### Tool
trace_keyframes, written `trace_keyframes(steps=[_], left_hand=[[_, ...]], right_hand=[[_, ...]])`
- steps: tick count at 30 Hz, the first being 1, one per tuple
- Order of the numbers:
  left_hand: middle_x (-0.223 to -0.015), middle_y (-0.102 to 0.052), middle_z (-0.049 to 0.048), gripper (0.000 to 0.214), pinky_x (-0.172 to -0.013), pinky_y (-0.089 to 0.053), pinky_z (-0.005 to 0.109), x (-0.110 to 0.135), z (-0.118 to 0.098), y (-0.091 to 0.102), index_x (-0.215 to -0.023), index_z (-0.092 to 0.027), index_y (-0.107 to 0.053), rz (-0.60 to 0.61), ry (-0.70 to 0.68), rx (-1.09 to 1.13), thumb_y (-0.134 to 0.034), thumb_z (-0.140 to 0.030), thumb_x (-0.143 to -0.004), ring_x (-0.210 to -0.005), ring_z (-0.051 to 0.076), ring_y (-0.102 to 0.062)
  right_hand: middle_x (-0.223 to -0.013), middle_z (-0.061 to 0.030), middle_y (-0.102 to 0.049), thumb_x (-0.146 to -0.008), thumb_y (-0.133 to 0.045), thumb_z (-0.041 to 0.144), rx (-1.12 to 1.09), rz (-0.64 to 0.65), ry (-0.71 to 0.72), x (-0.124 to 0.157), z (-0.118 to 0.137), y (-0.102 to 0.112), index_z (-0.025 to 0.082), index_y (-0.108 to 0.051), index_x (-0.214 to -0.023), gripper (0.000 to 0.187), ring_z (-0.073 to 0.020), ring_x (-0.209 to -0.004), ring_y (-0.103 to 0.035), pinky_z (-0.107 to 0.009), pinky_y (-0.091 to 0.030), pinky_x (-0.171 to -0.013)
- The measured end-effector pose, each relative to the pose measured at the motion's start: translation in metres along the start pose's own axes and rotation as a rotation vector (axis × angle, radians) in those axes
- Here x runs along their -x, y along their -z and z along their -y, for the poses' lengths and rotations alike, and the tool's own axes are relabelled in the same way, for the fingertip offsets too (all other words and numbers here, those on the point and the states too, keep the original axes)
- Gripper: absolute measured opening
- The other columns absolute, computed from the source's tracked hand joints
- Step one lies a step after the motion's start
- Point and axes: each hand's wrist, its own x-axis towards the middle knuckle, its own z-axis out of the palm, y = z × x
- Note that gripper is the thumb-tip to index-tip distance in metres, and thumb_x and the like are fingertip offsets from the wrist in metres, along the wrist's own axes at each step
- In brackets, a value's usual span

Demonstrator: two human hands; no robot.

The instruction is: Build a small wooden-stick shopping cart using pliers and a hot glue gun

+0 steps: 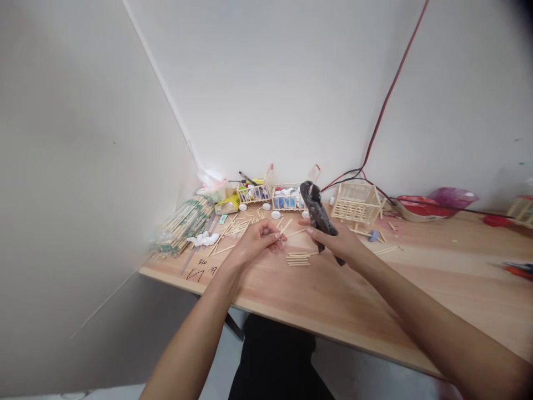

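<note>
My right hand (336, 240) is closed round the handles of black pliers (315, 211), whose jaws point up and away from me. My left hand (258, 240) pinches a thin wooden stick (295, 233) that runs right toward the pliers. Both hands hover just above the wooden table (416, 300). A small stack of cut sticks (298, 259) lies on the table just below and between the hands.
Loose sticks (237, 226) and a bundle of packaged chopsticks (185, 225) lie at left. Two small stick baskets with bottle caps (287, 199) and a stick house frame (357, 203) stand at the back. Red and black cables (375, 133) run up the wall. Red containers (425, 206) sit at right.
</note>
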Motion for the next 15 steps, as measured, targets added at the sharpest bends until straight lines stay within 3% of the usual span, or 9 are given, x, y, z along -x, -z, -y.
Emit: trace_keyframes(steps=[6,9,11,13,15], left_hand=[[-0.066,-0.059,-0.0009,0.022,-0.06,-0.044,0.023,-0.001,-0.005,-0.011,-0.077,-0.015,-0.054,0.01,-0.055,-0.064,-0.068,-0.032,-0.073,-0.058,0.01,-0.055],[-0.065,-0.059,-0.0005,0.019,-0.059,-0.044,0.024,0.001,-0.002,-0.01,-0.082,-0.015,-0.061,0.014,-0.016,-0.091,-0.067,-0.03,-0.072,-0.056,0.01,-0.054],[-0.063,-0.06,0.0002,0.014,-0.059,-0.043,0.023,0.003,-0.002,0.001,-0.08,-0.015,-0.065,-0.025,0.01,-0.217,-0.063,-0.027,-0.073,-0.056,0.011,-0.054],[-0.059,-0.06,-0.0002,0.012,-0.057,-0.041,0.023,0.007,-0.004,0.024,-0.076,-0.015,-0.068,-0.153,0.012,-0.43,-0.058,-0.022,-0.075,-0.055,0.012,-0.055],[-0.057,-0.06,-0.0006,0.014,-0.06,-0.042,0.024,0.011,-0.008,0.058,-0.077,-0.016,-0.069,-0.435,0.032,-0.69,-0.055,-0.018,-0.076,-0.055,0.013,-0.056]], right_hand=[[-0.066,-0.0007,-0.059,-0.077,-0.056,0.045,0.047,0.03,0.101,-0.013,0.017,-0.018,0.018,-0.065,-0.086,0.031,-0.0168,-0.063,-0.055,-0.028,-0.043,-0.059],[-0.066,-0.0019,-0.06,-0.076,-0.057,0.045,0.058,-0.052,0.119,-0.011,0.019,-0.02,0.017,-0.062,-0.075,0.028,-0.0172,-0.064,-0.056,-0.028,-0.043,-0.06],[-0.067,-0.0028,-0.061,-0.075,-0.059,0.047,0.015,-0.124,0.098,-0.008,0.016,-0.014,0.017,-0.062,-0.075,0.031,-0.0171,-0.065,-0.056,-0.028,-0.043,-0.06],[-0.066,-0.0024,-0.061,-0.073,-0.063,0.05,-0.056,-0.189,0.044,-0.004,0.011,-0.005,0.017,-0.063,-0.078,0.034,-0.0154,-0.06,-0.055,-0.027,-0.042,-0.055],[-0.061,-0.0011,-0.058,-0.07,-0.067,0.052,-0.123,-0.237,-0.023,-0.001,0.002,0.006,0.017,-0.061,-0.076,0.036,-0.0133,-0.052,-0.051,-0.025,-0.039,-0.048]])
